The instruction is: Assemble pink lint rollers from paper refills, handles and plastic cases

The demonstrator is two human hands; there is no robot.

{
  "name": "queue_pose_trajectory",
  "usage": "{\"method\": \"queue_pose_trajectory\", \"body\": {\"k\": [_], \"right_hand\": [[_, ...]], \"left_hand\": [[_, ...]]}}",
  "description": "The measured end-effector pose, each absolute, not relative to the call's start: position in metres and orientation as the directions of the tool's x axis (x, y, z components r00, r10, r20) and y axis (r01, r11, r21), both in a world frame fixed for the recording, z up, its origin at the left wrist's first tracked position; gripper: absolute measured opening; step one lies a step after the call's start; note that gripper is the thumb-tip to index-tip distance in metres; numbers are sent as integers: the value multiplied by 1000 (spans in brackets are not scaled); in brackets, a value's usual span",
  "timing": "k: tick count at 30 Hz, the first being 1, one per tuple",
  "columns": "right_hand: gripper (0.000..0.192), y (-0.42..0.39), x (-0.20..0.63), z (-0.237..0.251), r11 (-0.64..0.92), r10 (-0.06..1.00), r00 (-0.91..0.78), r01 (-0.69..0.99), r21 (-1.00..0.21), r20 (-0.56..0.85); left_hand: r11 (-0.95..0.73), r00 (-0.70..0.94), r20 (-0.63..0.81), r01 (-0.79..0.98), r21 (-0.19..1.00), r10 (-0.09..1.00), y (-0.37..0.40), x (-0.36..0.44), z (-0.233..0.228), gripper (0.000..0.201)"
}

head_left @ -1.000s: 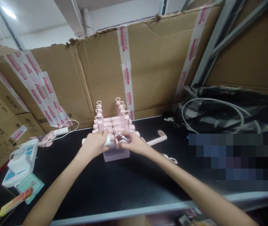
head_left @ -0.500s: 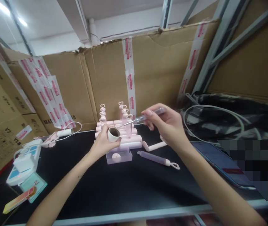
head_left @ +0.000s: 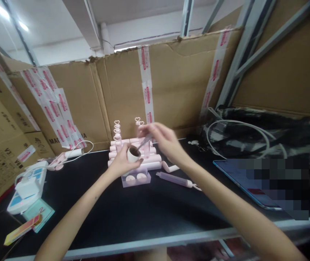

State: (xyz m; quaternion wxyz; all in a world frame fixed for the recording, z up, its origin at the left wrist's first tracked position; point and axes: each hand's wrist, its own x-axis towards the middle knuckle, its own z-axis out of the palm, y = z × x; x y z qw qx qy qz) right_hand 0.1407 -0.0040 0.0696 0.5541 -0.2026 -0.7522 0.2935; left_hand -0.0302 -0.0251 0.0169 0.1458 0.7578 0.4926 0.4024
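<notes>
My left hand (head_left: 120, 162) is wrapped round a small white cup (head_left: 133, 158) with a dark inside, its mouth tilted toward me. In my right hand (head_left: 162, 139), blurred by motion, is a slim clear-handled screwdriver (head_left: 143, 142); its thin shaft points down into the cup's mouth. Behind and under the hands lie stacked pink tubes (head_left: 152, 159), with heart-shaped loops (head_left: 117, 128) standing above them. A translucent lilac box (head_left: 135, 181) in front shows two pale round discs. To its right are a lilac bubble-wand tube (head_left: 174, 179) and a pale pink angled piece (head_left: 172, 168).
A white power strip (head_left: 39, 177) with cables is on the left, near a teal packet (head_left: 42, 217) and a yellow-orange stick-shaped item (head_left: 23, 229). A phone (head_left: 242, 185) lies at right before black plastic and a coiled cable. Cardboard (head_left: 176, 83) walls the back.
My right hand has moved left and the screwdriver has swung steeper, its shaft now in the cup's mouth. The cup shifted slightly right; a second disc in the lilac box shows.
</notes>
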Motion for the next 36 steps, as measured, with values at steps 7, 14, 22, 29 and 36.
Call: {"method": "queue_pose_trajectory", "body": {"k": [7,14,22,29,36], "right_hand": [[26,15,218,55,609,791,-102,231,-759,604],[19,56,263,8,554,832,-505,726,-409,230],[24,66,266,-9,443,890,-446,794,-417,96],[31,65,263,-19,338,889,-438,823,-456,-132],[20,60,260,-18,360,872,-467,815,-454,-146]], "left_hand": [[-420,417,59,904,77,907,-62,-42,5,36],[-376,374,42,918,124,926,-82,-58,10,26],[-485,454,225,868,108,862,-54,-27,9,41],[-567,562,204,823,-35,802,-47,-23,-15,67],[-486,495,120,869,-93,861,-74,-42,-24,61]]}}
